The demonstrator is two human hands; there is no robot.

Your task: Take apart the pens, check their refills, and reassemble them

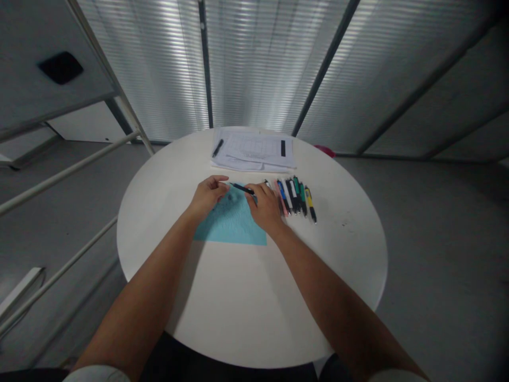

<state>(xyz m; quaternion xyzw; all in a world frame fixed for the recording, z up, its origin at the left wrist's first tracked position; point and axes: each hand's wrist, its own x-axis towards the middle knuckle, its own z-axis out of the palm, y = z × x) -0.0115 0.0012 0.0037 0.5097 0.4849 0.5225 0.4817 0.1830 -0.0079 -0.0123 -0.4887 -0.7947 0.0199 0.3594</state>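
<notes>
A dark, slim pen (241,188) is held in my right hand (265,206), its thin tip pointing left. My left hand (207,197) sits just beyond that tip, index finger stretched out and thumb apart from it, with nothing visible between them. Below both hands is a light-blue sheet (233,228) with small dark marks near its upper part. My right hand also borders a row of several pens (292,193) in black, white, blue, green and yellow; it hides part of the row's left end.
The round white table (238,307) carries stacked printed papers (254,151) at its far side. A black pen (217,148) and a black strip (283,148) rest on them. White metal rails (71,170) stand to the left; a ribbed translucent partition (254,63) rises behind the table.
</notes>
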